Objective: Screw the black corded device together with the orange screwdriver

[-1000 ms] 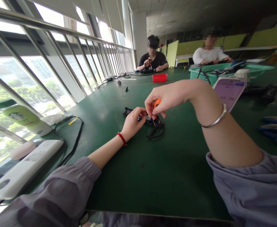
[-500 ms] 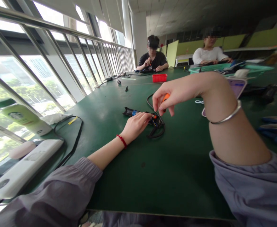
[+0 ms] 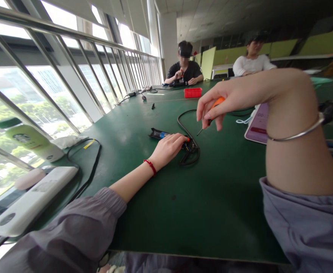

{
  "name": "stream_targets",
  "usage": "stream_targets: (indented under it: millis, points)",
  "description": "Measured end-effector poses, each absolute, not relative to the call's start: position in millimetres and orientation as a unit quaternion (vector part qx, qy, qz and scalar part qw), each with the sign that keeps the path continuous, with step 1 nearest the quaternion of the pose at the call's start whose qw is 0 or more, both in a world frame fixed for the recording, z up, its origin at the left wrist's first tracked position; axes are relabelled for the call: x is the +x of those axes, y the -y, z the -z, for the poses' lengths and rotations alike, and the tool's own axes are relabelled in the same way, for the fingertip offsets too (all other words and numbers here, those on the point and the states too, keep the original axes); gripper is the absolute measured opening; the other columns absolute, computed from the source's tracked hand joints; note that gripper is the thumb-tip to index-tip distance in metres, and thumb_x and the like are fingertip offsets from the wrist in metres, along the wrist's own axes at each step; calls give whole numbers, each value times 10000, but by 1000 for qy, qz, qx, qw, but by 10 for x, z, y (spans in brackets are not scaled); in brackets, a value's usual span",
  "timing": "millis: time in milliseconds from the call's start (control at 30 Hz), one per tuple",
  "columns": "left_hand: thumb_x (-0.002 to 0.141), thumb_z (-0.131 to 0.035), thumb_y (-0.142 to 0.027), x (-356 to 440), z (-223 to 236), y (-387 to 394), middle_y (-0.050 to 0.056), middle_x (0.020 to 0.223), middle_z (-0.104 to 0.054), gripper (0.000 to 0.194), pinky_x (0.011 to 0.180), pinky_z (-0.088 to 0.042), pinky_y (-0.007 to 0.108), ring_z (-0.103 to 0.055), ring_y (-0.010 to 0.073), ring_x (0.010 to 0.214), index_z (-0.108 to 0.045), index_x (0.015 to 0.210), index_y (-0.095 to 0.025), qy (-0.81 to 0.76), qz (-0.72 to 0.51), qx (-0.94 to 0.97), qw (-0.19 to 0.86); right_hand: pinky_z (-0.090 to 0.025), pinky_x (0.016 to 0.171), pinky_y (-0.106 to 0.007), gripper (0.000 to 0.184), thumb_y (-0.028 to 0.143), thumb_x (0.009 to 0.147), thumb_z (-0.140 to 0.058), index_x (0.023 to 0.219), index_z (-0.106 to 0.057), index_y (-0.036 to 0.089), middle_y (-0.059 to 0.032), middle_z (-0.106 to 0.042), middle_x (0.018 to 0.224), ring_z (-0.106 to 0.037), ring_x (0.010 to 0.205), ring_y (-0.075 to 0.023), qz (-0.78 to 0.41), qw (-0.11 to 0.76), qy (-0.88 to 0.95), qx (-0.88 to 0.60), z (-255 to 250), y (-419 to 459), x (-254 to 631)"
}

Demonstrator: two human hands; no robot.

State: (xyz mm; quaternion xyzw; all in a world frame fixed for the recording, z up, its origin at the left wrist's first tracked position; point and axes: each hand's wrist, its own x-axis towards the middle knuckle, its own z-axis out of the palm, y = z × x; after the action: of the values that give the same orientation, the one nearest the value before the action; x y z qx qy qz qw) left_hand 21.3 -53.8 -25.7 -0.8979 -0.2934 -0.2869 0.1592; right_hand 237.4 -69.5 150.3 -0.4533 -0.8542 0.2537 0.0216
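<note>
1. You've got two hands in play, one thing in each one's reach. Your right hand [image 3: 236,93] is clamped on one screwdriver [image 3: 218,102], orange handle, thin shaft angled down-left, tip clear of the device.
2. Your left hand [image 3: 166,149] lies over one opened black device [image 3: 156,134], fingers close together. Can't tell if it's really gripping or just resting on it.
3. That device sits mid-worktop [image 3: 155,227], several thin wires [image 3: 188,148] bunched at its right end; too tangled to count.
4. One dark cable [image 3: 179,120] curves around beside that end.
5. One phone [image 3: 257,129], partly behind your right forearm.
6. One red bin [image 3: 193,93] further back, with two people past it: one black top [image 3: 194,71], one white top [image 3: 251,66].
7. Over on your left: one green bottle [image 3: 31,141], one white slab-like box [image 3: 37,203].
</note>
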Motion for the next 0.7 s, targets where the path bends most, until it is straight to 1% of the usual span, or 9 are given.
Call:
stream_targets:
  millis: [100,233,367,467,567,700]
  points:
    - [935,-353,-171,218,251,540,63,1021,-615,224,766,-463,252,-594,144,889,-542,1056,-172,298,291,-895,159,-413,654,-151,238,166,836,-525,981,-698,93,-33,-719,944,-636,692,-47,-248,13,860,-446,-1491,720,2313]
    - [944,-356,-197,226,249,534,41,923,-639,213,752,-455,256,-595,139,830,-548,1035,-181,302,287,-894,164,-434,666,-169,238,181,842,-515,986,-692,114,-30,-715,957,-640,708,-64,-230,-19,885,-405,-1481,739,2252]
    - [938,-401,-245,207,235,549,29,925,-664,185,819,-443,282,-595,147,892,-563,1015,-200,302,288,-892,172,-476,700,-220,222,210,828,-530,985,-686,187,-2,-709,964,-659,731,-109,-211,-42,904,-371,-1484,774,2203]
    - [928,-420,-280,151,207,566,28,923,-661,183,837,-434,293,-589,156,909,-572,1001,-207,319,289,-884,182,-496,709,-264,227,229,816,-544,1000,-677,216,-5,-701,957,-666,770,-152,-199,-56,910,-359,-1487,804,2160]
    - [893,-467,-339,75,178,557,56,1002,-634,219,880,-421,325,-569,189,966,-566,1024,-195,374,292,-861,184,-500,694,-278,264,250,821,-532,1055,-652,222,-18,-687,976,-661,792,-169,-189,-50,918,-346,-1478,823,2124]
    - [858,-496,-414,12,178,507,77,1148,-581,348,1010,-347,406,-499,239,1117,-532,1124,-193,436,260,-851,133,-492,680,-275,278,264,826,-519,1074,-633,214,-29,-666,1000,-649,807,-168,-178,-4,929,-325,-1446,837,2091]
